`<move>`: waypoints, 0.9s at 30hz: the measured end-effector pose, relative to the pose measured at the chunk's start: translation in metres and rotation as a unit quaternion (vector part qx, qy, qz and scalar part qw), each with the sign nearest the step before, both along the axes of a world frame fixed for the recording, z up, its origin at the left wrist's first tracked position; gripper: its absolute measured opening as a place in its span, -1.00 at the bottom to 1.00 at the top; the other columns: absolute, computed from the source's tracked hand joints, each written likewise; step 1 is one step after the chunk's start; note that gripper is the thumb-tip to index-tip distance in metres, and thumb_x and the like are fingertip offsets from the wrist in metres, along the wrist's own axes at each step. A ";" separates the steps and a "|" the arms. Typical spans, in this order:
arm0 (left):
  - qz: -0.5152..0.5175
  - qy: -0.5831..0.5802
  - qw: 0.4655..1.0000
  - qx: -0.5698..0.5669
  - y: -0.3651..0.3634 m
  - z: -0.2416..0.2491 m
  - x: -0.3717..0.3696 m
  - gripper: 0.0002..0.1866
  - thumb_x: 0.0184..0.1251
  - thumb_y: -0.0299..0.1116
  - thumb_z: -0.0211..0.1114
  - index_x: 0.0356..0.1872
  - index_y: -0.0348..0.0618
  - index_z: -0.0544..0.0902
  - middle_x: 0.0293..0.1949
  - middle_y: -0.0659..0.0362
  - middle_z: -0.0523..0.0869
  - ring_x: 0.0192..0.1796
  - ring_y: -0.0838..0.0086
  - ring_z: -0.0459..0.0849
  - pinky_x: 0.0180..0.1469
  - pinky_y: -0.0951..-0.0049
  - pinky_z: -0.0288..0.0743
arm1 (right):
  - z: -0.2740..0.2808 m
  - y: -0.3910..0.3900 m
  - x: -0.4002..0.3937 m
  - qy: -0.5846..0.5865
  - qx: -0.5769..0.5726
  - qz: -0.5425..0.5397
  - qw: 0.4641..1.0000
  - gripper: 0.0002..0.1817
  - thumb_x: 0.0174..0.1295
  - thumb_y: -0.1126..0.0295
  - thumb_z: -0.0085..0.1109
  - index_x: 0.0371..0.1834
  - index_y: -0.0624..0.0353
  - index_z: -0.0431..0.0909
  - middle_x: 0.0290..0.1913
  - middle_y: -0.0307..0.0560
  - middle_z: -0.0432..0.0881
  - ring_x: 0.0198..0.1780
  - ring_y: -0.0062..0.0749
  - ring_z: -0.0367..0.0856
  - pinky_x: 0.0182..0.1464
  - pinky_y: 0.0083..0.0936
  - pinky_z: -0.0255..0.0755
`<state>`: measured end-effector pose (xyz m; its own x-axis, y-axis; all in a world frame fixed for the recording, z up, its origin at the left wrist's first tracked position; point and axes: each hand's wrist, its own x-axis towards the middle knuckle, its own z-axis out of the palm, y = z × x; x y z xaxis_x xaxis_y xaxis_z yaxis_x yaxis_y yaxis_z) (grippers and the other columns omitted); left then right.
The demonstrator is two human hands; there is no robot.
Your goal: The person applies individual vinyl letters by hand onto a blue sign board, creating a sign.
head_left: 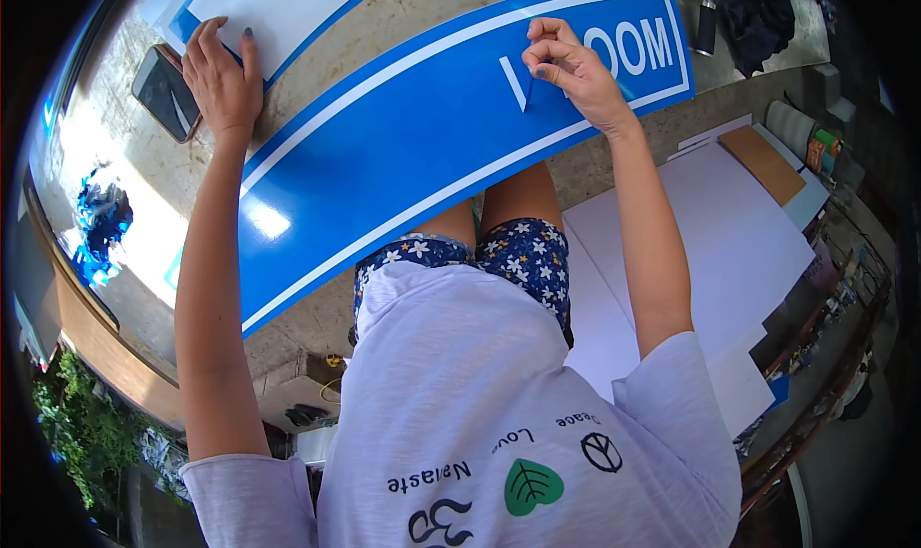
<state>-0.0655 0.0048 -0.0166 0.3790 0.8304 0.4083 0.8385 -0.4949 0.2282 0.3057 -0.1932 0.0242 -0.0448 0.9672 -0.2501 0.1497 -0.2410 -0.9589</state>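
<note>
A long blue sign panel (384,174) with a white border line lies across the table in front of me. White letters (628,47) reading "OOM" show near its right end, with a white slanted stroke (515,84) to their left. Above that stroke my right hand (580,76) is closed in a pinch, thumb and forefinger together. A thin blue strip (531,89) appears to hang from the fingertips toward the panel. My left hand (226,80) rests with fingers apart by the corner of a white sheet with a blue edge (288,15), beside a phone (167,93).
A crumpled heap of blue scraps (101,224) sits on the left of the table. At the upper right are a dark cloth (757,15) and a black cylinder (706,30). Large white sheets (710,231) lie to my right, with a brown board (763,164) beyond.
</note>
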 end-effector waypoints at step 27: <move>0.016 -0.017 0.999 -0.025 -0.008 0.014 0.008 -0.61 0.35 -0.18 0.15 0.13 -0.10 0.44 0.16 0.06 0.48 0.27 0.13 0.37 0.37 0.17 0.14 | 0.024 -0.003 -0.018 0.359 0.059 -0.222 0.905 -0.76 0.32 0.19 0.22 -0.16 0.12 0.59 0.14 -0.18 0.50 0.06 -0.47 0.49 0.45 -0.20 0.17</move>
